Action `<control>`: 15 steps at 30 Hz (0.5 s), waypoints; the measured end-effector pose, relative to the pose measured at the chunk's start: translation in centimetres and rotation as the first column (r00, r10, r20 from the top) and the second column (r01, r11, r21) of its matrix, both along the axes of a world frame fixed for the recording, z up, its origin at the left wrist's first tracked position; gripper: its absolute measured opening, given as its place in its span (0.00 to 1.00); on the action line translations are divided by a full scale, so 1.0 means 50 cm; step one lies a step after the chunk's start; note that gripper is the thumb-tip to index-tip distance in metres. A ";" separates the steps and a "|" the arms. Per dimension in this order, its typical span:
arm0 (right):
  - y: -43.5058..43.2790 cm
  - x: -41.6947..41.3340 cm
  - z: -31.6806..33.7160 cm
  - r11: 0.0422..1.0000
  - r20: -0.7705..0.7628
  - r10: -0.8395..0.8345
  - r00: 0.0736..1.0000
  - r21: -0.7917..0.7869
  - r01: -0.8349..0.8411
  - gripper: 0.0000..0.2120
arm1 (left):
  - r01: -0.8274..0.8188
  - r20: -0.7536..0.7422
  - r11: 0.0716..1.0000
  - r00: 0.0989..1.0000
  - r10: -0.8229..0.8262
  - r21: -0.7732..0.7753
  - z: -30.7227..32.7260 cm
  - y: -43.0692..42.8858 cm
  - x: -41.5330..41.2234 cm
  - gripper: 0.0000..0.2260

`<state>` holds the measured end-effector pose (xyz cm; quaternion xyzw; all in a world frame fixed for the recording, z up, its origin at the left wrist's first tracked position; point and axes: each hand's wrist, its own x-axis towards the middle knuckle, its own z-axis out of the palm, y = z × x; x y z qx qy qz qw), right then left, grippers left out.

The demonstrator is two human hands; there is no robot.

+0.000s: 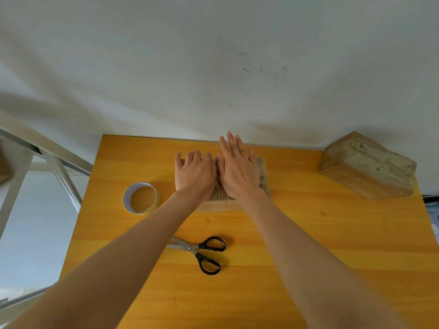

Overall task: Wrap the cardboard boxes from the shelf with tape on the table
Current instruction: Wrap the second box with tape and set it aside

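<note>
On the table (332, 233), box (218, 205) mostly hidden, left hand (193, 173) fingers (196, 156) curled over edge, right hand (238, 169) flat.

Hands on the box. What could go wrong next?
1. Both the left hand and right hand press the cardboard box; the tape roll lies apart, so reaching for it may let its top spring open.
2. The second box sits at the table corner; a nudge might tip it off.
</note>
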<state>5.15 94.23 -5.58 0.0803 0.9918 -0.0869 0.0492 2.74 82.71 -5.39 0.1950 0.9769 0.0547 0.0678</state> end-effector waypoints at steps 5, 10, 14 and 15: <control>-0.005 0.006 -0.009 0.999 0.023 -0.002 1.000 0.042 0.001 0.25 | -0.010 -0.076 0.999 0.997 0.008 -0.031 0.007 0.001 0.013 0.18; 0.008 0.012 -0.001 0.996 0.014 0.075 0.997 0.039 -0.075 0.26 | 0.085 -0.087 0.996 0.993 -0.085 -0.001 -0.006 -0.016 -0.007 0.20; 0.058 0.020 0.004 0.997 0.033 0.045 0.998 0.068 -0.047 0.31 | 0.148 -0.112 0.989 0.983 -0.146 0.016 -0.012 -0.030 -0.022 0.24; 0.068 0.022 0.002 0.997 0.039 0.025 0.999 0.071 -0.027 0.31 | 0.146 -0.106 0.989 0.984 -0.143 0.019 -0.015 -0.030 -0.024 0.24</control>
